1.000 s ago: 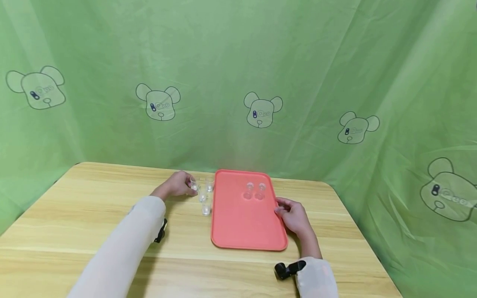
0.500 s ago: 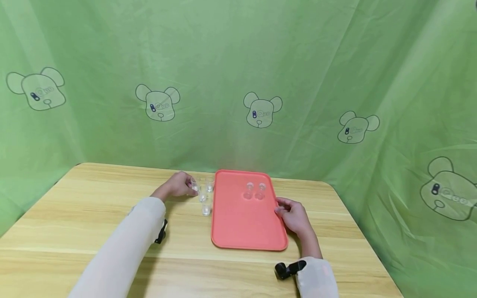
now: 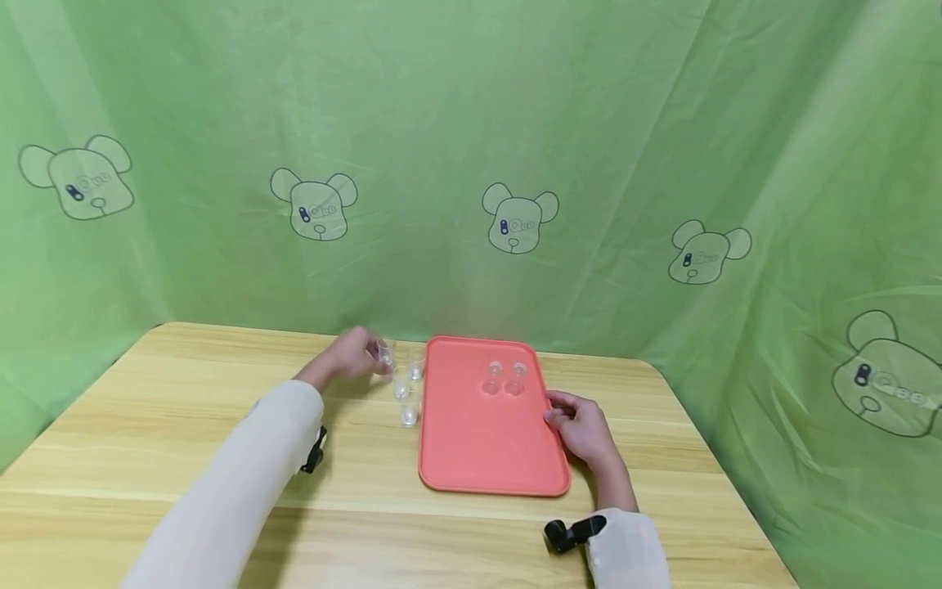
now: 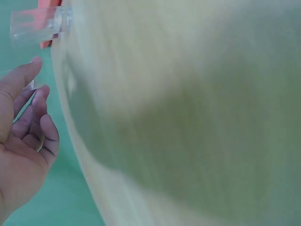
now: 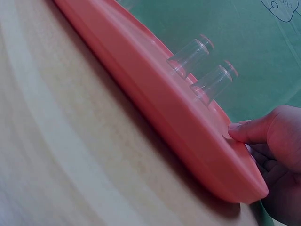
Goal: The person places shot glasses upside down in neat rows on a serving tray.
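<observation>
My left hand [image 3: 355, 353] pinches a small clear shot glass [image 3: 386, 353] between thumb and fingers, raised a little over the back of the table. In the left wrist view most of that glass [image 4: 33, 85] hides behind the thumb. Three more clear shot glasses [image 3: 408, 415] stand upright beside the left rim of a red tray [image 3: 486, 450]. Two glasses [image 5: 214, 84] rest upside down on the tray, towards its back right. My right hand [image 3: 581, 424] grips the tray's right rim, its thumb [image 5: 247, 132] over the top edge.
The wooden table [image 3: 221, 466] carries everything. Close behind its back edge hangs a green curtain [image 3: 412, 270] with printed bear heads, which continues down both sides. Black wrist cameras [image 3: 565, 536] sit at both sleeves.
My left hand has lifted the shot glass slightly up from the table, away from the other glasses. My right hand stays on the tray rim.
</observation>
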`<state>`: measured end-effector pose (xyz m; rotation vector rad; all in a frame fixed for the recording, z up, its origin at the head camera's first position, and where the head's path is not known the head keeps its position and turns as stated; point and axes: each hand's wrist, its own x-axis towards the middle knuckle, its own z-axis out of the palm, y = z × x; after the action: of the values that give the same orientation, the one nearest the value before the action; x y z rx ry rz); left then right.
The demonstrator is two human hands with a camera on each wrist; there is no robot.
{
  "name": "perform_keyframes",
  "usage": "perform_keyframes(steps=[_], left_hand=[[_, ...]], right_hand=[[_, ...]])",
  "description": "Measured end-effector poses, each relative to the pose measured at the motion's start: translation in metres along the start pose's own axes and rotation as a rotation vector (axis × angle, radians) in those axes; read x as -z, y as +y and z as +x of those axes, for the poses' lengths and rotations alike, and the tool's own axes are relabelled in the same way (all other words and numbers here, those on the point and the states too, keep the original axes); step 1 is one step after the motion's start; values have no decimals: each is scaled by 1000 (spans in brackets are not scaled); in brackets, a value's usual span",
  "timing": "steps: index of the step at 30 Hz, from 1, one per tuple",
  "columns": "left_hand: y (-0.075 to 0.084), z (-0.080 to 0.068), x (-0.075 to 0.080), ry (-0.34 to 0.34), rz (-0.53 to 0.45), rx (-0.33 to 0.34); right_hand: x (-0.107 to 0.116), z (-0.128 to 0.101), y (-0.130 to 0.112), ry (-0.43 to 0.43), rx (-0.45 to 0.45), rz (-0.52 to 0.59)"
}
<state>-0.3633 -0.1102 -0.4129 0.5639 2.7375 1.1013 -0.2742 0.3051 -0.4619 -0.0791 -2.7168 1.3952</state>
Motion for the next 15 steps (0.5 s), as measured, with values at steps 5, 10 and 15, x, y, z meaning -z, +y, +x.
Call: perform_keyframes(steps=[5, 10, 15], left_hand=[[5, 3, 7, 0, 21, -30], [11, 8, 12, 23, 75, -75], [18, 13, 15, 32, 104, -124]], right_hand=[[-1, 1, 1, 0, 0, -5], [-2, 1, 2, -3, 1, -6], [-1, 1, 2, -3, -3, -3]])
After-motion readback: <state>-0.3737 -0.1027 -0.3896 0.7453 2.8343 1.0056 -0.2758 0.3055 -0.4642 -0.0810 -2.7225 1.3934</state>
